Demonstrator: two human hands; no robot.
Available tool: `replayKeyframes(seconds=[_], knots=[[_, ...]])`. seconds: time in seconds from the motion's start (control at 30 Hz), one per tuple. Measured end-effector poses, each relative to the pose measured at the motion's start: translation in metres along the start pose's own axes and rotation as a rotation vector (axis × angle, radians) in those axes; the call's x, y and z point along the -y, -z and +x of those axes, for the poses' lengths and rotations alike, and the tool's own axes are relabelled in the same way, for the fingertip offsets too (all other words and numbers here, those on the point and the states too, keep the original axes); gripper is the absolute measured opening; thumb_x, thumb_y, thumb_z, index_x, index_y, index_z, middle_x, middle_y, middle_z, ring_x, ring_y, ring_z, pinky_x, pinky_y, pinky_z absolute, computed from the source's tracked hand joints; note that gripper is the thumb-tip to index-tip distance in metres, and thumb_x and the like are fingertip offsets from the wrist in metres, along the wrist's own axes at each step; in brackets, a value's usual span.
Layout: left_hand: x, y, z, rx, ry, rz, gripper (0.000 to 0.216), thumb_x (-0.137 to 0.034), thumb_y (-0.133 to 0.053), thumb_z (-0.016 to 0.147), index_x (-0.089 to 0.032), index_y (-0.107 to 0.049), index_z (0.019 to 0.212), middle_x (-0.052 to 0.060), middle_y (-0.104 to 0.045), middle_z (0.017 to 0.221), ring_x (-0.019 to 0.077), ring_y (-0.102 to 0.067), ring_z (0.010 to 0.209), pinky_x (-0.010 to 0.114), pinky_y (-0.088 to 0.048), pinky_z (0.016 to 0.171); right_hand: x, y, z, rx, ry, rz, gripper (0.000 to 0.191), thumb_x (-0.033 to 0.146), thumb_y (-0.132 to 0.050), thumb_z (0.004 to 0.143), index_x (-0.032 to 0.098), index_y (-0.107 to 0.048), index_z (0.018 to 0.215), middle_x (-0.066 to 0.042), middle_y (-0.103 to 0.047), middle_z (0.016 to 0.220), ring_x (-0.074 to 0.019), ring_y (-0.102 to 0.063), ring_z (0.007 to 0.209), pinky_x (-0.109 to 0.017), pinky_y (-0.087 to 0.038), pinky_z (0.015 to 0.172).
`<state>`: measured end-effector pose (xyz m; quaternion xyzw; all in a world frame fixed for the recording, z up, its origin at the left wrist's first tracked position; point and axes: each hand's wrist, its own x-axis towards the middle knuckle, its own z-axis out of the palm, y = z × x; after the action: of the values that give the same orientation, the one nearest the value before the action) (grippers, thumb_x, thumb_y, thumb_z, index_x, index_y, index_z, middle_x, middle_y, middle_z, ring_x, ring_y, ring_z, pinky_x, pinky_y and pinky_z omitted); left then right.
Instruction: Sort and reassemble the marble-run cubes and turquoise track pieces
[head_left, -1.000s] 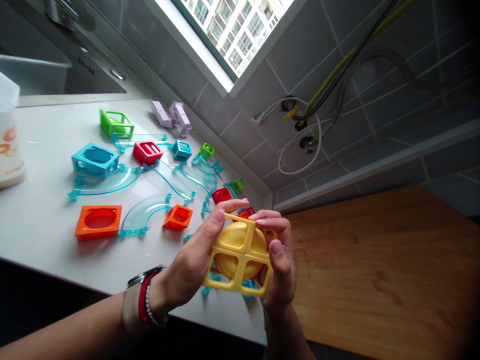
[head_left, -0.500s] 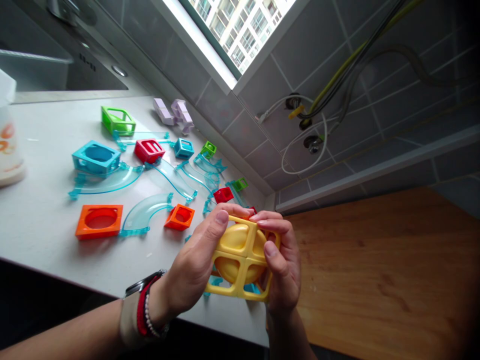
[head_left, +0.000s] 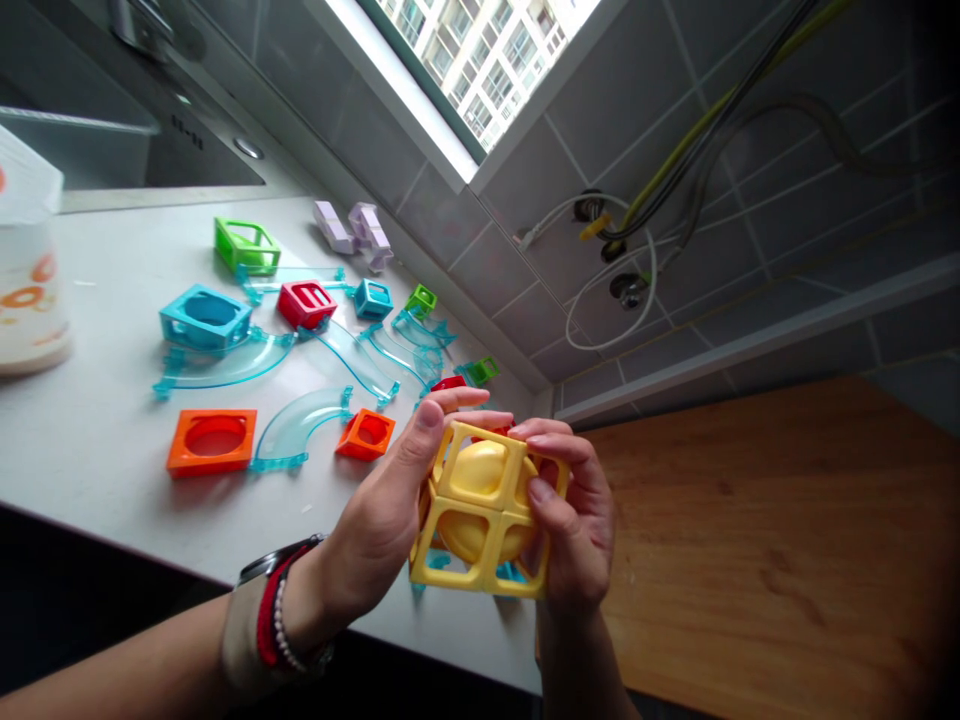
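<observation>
A yellow plastic cube frame [head_left: 480, 510] with a yellow ball inside is held above the front corner of the white counter [head_left: 97, 440]. My left hand [head_left: 379, 525] wraps its left side, with the index finger and thumb over the top edge. My right hand [head_left: 574, 525] grips its right side, thumb on the front face. Both hands are closed on it. Just behind the cube lie a small red block [head_left: 448, 383] and a small green block [head_left: 480, 370]. An orange block [head_left: 365, 433] lies to the left of my left hand.
Scattered on the counter are a large orange square frame [head_left: 212, 440], a blue frame [head_left: 205, 318], a red block [head_left: 307, 303], a green frame [head_left: 246, 246], lilac pieces [head_left: 352, 228] and several clear blue curved tracks [head_left: 300, 425]. A white container [head_left: 26, 270] stands far left. A wooden surface [head_left: 765, 540] lies right.
The yellow cube has turned slightly in my hands, so its left side face now shows. My left index finger has lifted higher over the top. The view has shifted a little.
</observation>
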<state>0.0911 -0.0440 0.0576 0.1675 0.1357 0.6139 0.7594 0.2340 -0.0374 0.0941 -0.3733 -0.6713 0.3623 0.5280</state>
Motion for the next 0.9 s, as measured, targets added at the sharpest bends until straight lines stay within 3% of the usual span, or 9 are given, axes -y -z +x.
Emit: replayKeyframes(seconds=[0.1, 0.2, 0.37, 0.53, 0.73, 0.9], knots=[[-0.005, 0.004, 0.005, 0.015, 0.049, -0.001, 0.071, -0.074, -0.06, 0.091, -0.024, -0.052, 0.141, 0.014, -0.071, 0.132, 0.0346, -0.07, 0.115, 0.047, -0.055, 0.099, -0.003, 0.0, 0.002, -0.063, 0.024, -0.015, 0.021, 0.019, -0.061, 0.09, 0.027, -0.075, 0.104, -0.006, -0.063, 0.113, -0.0252, -0.062, 0.109, -0.047, -0.049, 0.101], [-0.007, 0.014, 0.011, 0.039, 0.111, 0.15, 0.067, -0.07, -0.061, 0.093, -0.022, -0.056, 0.139, 0.013, -0.071, 0.133, 0.035, -0.068, 0.119, 0.045, -0.053, 0.1, -0.002, -0.001, 0.003, -0.126, 0.096, -0.08, 0.02, 0.016, -0.063, 0.089, 0.026, -0.076, 0.1, -0.006, -0.065, 0.11, -0.0244, -0.062, 0.106, -0.044, -0.049, 0.099], [-0.008, 0.03, 0.019, 0.194, 0.122, 0.183, 0.067, -0.068, -0.061, 0.094, -0.024, -0.052, 0.143, 0.015, -0.066, 0.14, 0.0364, -0.067, 0.123, 0.045, -0.055, 0.098, 0.001, -0.001, 0.008, -0.168, 0.195, -0.199, 0.019, 0.015, -0.064, 0.088, 0.026, -0.075, 0.099, -0.006, -0.066, 0.107, -0.0253, -0.062, 0.105, -0.044, -0.048, 0.097], [-0.007, 0.033, 0.023, 0.309, 0.152, 0.277, 0.068, -0.034, -0.087, 0.081, -0.025, -0.051, 0.138, 0.012, -0.072, 0.131, 0.0312, -0.071, 0.12, 0.036, -0.059, 0.094, 0.0, -0.002, 0.009, -0.19, 0.22, -0.228, 0.018, 0.015, -0.065, 0.089, 0.026, -0.074, 0.099, -0.006, -0.067, 0.108, -0.0256, -0.062, 0.106, -0.044, -0.048, 0.095], [-0.006, 0.035, 0.025, 0.321, 0.112, 0.324, 0.064, -0.029, -0.089, 0.079, -0.023, -0.052, 0.131, 0.009, -0.076, 0.122, 0.029, -0.076, 0.11, 0.036, -0.062, 0.09, 0.0, 0.0, 0.009, -0.176, 0.174, -0.214, 0.02, 0.018, -0.067, 0.088, 0.026, -0.074, 0.103, -0.006, -0.066, 0.119, -0.0259, -0.061, 0.116, -0.043, -0.049, 0.098], [-0.008, 0.037, 0.026, 0.316, 0.005, 0.375, 0.064, -0.026, -0.089, 0.08, -0.022, -0.052, 0.132, 0.009, -0.077, 0.119, 0.0295, -0.076, 0.11, 0.034, -0.064, 0.087, -0.01, -0.003, 0.001, -0.12, 0.007, -0.108, 0.045, 0.029, -0.068, 0.089, 0.028, -0.063, 0.135, -0.01, -0.061, 0.141, -0.0295, -0.063, 0.125, -0.046, -0.053, 0.102]])
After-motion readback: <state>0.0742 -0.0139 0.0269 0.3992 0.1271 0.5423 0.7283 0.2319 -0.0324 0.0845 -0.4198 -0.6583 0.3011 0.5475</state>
